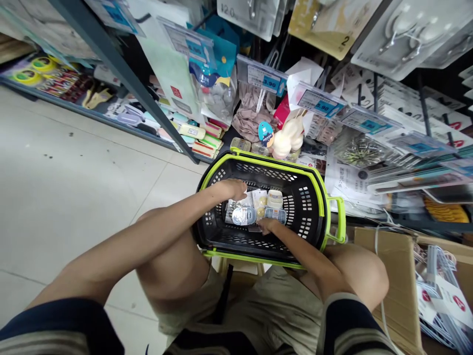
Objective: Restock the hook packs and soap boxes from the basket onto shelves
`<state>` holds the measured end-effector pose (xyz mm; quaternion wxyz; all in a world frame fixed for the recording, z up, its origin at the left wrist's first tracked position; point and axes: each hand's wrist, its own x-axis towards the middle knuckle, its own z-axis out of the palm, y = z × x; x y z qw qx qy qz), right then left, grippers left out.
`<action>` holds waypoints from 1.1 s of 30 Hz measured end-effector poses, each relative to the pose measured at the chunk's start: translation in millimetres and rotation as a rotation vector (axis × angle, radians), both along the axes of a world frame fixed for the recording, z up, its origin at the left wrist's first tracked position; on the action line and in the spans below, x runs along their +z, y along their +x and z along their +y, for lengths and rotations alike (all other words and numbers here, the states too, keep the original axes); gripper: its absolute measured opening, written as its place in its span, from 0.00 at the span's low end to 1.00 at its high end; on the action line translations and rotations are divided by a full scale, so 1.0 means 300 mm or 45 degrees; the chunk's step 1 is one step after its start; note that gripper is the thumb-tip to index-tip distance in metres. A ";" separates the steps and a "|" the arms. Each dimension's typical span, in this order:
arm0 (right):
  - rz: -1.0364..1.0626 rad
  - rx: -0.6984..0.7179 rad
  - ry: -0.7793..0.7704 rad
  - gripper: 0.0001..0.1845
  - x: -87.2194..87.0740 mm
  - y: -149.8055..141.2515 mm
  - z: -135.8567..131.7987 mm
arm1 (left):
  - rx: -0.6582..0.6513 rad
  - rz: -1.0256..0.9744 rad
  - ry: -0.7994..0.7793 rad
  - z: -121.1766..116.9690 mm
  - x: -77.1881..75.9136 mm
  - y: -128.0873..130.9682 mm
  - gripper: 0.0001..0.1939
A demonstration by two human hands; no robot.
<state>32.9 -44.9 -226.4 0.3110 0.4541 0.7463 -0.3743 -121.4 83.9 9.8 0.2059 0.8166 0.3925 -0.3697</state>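
Observation:
A black shopping basket (pixel 254 246) with lime-green rim and handles sits between my knees. My left hand (pixel 232 190) reaches in from the left, fingers curled at the upper corner of a clear-and-white package (pixel 231 209); whether it grips the package is hard to see. Low in the basket, my right hand (pixel 266 226) has its fingers bent together beside a pale blue oval case (pixel 244 216) and a blue slotted box (pixel 275 215); its fingertips are partly hidden. A cream box (pixel 274 198) and a card pack with yellow pieces (pixel 259 199) lie with them on the basket floor.
Shelves ahead hold hanging hook packs (pixel 410 29), price tags (pixel 268 81), a cream plush-like item (pixel 288 138) and mauve fabric (pixel 249 121). A dark post (pixel 133 79) slants down on the left. An open cardboard box (pixel 391 281) with hangers (pixel 439 276) stands at right.

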 end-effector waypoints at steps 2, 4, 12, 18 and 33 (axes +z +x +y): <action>0.001 -0.022 0.021 0.07 0.021 0.000 -0.008 | 0.003 -0.012 0.021 0.004 0.008 -0.001 0.29; 0.057 -0.062 0.063 0.09 0.057 -0.002 -0.012 | 0.019 -0.019 0.034 0.008 0.010 -0.001 0.29; 0.469 -0.416 0.331 0.14 0.424 0.140 0.204 | 0.253 -0.199 0.045 0.041 0.021 -0.005 0.24; 1.233 -1.312 0.671 0.15 0.736 0.249 0.223 | 0.886 -1.086 -0.805 -0.002 0.030 0.037 0.33; 1.195 -1.237 0.831 0.13 0.824 0.391 0.170 | 1.232 -1.437 -1.050 -0.097 -0.031 0.123 0.24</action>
